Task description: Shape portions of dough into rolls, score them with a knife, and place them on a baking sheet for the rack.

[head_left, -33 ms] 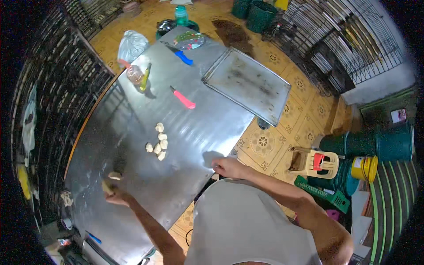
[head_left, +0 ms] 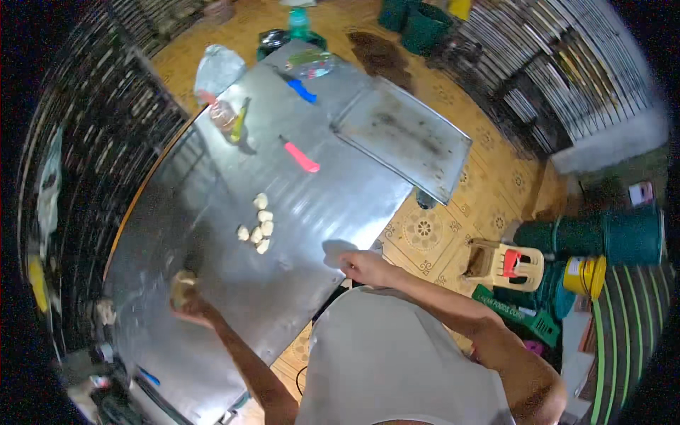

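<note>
Bare steel table between dough pieces and tray

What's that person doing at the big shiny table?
A person stands at a metal table. Their left hand holds a pale lump of dough against the tabletop, while the right hand rests near the table's edge. Five small dough pieces sit together in the middle of the table. Further off lie a pink-handled knife, a blue-handled tool and a flat metal tray with nothing on it.
</note>
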A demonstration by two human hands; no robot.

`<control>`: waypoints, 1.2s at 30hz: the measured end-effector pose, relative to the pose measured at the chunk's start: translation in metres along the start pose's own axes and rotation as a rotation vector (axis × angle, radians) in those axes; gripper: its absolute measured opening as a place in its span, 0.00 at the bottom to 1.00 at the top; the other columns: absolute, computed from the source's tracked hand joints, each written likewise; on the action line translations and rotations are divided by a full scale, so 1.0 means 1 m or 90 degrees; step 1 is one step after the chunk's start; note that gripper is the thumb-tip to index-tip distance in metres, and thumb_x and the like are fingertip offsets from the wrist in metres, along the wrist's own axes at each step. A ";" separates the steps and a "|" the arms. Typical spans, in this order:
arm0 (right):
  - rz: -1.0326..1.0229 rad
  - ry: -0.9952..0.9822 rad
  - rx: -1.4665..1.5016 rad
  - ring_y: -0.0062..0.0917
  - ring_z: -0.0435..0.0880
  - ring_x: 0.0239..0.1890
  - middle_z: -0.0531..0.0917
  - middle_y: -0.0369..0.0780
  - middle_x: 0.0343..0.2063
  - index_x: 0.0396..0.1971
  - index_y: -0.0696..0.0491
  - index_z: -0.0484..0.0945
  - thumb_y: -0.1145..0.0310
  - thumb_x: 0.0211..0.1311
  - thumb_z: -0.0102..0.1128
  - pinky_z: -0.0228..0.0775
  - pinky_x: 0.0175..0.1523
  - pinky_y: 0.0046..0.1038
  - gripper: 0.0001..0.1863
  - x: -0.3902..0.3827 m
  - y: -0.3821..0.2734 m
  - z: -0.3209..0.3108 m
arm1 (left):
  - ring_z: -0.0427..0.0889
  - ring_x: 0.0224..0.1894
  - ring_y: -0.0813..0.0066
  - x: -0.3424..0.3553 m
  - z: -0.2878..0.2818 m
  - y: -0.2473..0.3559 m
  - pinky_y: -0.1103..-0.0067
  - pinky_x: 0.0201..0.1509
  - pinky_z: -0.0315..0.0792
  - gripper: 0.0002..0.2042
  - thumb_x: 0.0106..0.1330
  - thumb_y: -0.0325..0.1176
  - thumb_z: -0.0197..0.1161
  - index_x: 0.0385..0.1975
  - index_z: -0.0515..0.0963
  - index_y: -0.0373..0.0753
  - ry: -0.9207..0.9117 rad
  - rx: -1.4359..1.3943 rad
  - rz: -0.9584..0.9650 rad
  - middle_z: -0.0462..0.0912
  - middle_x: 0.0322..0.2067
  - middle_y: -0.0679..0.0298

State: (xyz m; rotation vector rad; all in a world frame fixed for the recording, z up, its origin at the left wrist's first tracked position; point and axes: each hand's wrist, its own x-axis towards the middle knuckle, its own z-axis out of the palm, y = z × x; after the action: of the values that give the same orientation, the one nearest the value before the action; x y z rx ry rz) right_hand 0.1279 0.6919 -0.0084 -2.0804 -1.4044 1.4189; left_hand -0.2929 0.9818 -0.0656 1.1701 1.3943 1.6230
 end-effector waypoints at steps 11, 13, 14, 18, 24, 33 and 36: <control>-0.345 0.002 -0.005 0.49 0.83 0.57 0.83 0.55 0.52 0.65 0.54 0.74 0.71 0.59 0.70 0.77 0.60 0.43 0.32 0.035 -0.081 -0.006 | 0.89 0.40 0.59 -0.250 0.115 0.058 0.66 0.42 0.82 0.14 0.81 0.37 0.53 0.53 0.80 0.34 -0.453 0.137 -0.184 0.89 0.40 0.52; -0.328 0.005 -0.042 0.49 0.83 0.55 0.82 0.56 0.51 0.63 0.55 0.75 0.69 0.59 0.71 0.77 0.56 0.46 0.31 0.027 -0.075 -0.007 | 0.87 0.42 0.40 -0.265 0.116 0.031 0.56 0.40 0.79 0.13 0.80 0.38 0.53 0.50 0.80 0.36 -0.392 0.302 -0.106 0.86 0.42 0.41; -0.350 -0.018 -0.046 0.49 0.83 0.55 0.82 0.56 0.51 0.63 0.55 0.75 0.69 0.59 0.71 0.77 0.56 0.46 0.31 0.030 -0.072 -0.003 | 0.87 0.42 0.40 -0.276 0.113 0.024 0.56 0.40 0.79 0.13 0.80 0.38 0.53 0.50 0.80 0.36 -0.361 0.314 -0.109 0.86 0.42 0.41; -0.390 -0.053 -0.162 0.53 0.86 0.49 0.85 0.58 0.44 0.55 0.58 0.77 0.67 0.61 0.69 0.78 0.52 0.50 0.24 0.053 -0.055 -0.009 | 0.88 0.35 0.40 -0.301 0.148 0.058 0.52 0.38 0.79 0.15 0.80 0.41 0.53 0.42 0.82 0.36 -0.370 0.476 -0.127 0.85 0.33 0.42; -0.393 -0.018 -0.287 0.54 0.88 0.39 0.87 0.57 0.33 0.41 0.59 0.82 0.67 0.62 0.61 0.80 0.45 0.52 0.12 0.065 -0.001 -0.008 | 0.86 0.33 0.36 -0.307 0.179 0.094 0.54 0.35 0.80 0.19 0.78 0.44 0.54 0.31 0.85 0.39 -0.274 0.542 -0.014 0.86 0.29 0.44; -0.745 -0.094 -0.081 0.52 0.86 0.33 0.85 0.47 0.28 0.43 0.51 0.80 0.61 0.65 0.66 0.78 0.39 0.48 0.12 -0.023 -0.094 -0.043 | 0.85 0.50 0.41 -0.241 0.129 0.046 0.56 0.53 0.80 0.18 0.73 0.42 0.63 0.56 0.81 0.38 -0.125 0.428 0.057 0.84 0.51 0.40; -0.387 0.064 -0.038 0.51 0.86 0.38 0.86 0.48 0.32 0.51 0.53 0.77 0.64 0.65 0.67 0.78 0.42 0.48 0.17 0.025 -0.049 -0.047 | 0.83 0.55 0.43 -0.252 0.129 0.079 0.59 0.57 0.78 0.22 0.70 0.40 0.66 0.60 0.76 0.36 -0.311 0.435 0.085 0.80 0.56 0.41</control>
State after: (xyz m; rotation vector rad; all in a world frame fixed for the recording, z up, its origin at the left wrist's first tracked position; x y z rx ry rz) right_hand 0.1402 0.7505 0.0324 -1.5215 -1.8364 1.0151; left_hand -0.0785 0.7837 -0.0350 1.9247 1.5931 0.8340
